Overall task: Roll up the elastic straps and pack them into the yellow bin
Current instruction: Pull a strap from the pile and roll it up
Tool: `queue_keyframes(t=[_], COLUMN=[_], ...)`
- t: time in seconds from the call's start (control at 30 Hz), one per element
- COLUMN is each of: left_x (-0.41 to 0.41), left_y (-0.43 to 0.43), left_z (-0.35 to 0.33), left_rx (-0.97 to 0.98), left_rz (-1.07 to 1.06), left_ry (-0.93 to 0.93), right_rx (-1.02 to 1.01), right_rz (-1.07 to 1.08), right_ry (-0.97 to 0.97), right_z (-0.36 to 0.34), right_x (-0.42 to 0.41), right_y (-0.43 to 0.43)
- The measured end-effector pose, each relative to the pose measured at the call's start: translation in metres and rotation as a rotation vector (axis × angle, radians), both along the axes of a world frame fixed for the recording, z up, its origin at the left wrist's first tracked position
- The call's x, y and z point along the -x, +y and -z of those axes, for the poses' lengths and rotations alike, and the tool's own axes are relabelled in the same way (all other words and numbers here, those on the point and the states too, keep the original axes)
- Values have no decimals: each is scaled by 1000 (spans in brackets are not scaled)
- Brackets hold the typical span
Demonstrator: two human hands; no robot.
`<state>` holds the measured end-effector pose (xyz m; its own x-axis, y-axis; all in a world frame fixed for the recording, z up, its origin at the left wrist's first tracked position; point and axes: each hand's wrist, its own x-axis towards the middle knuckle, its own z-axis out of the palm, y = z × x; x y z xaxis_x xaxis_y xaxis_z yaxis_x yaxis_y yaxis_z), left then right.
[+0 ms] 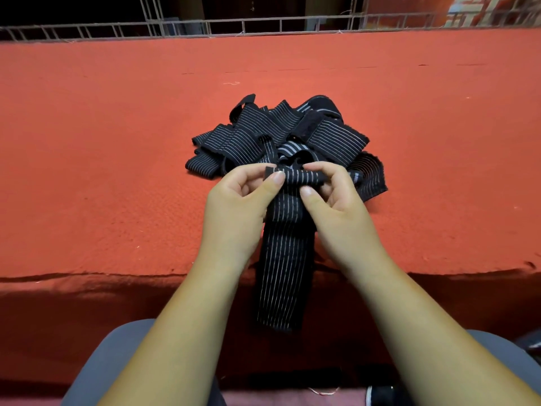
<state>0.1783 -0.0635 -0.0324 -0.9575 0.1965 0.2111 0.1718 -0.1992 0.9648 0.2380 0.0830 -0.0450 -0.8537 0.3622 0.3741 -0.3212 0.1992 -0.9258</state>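
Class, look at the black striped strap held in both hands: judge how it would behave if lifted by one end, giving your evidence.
Probably floppy: the strap hangs limp over the table edge below the left hand and right hand. Likely light, since fingertip pinches hold it. Its rolled end, only begun, may unroll if released.

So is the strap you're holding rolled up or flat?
Barely rolled: left hand and right hand pinch only the top of the strap into a curl; the rest hangs flat off the table.
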Motion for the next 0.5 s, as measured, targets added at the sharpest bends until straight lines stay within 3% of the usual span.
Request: queue_keyframes(t=[0.3, 0.5], left_x=[-1, -2], left_y=[-2, -4], left_z=[7, 5], left_rx=[36, 84], left_rz=[52, 27], left_ry=[118, -4], right_rx=[101, -22], right_rz=[-56, -17], right_ry=[-100, 11], right_z=[3, 7], right_x=[5, 5], right_y=[4, 4])
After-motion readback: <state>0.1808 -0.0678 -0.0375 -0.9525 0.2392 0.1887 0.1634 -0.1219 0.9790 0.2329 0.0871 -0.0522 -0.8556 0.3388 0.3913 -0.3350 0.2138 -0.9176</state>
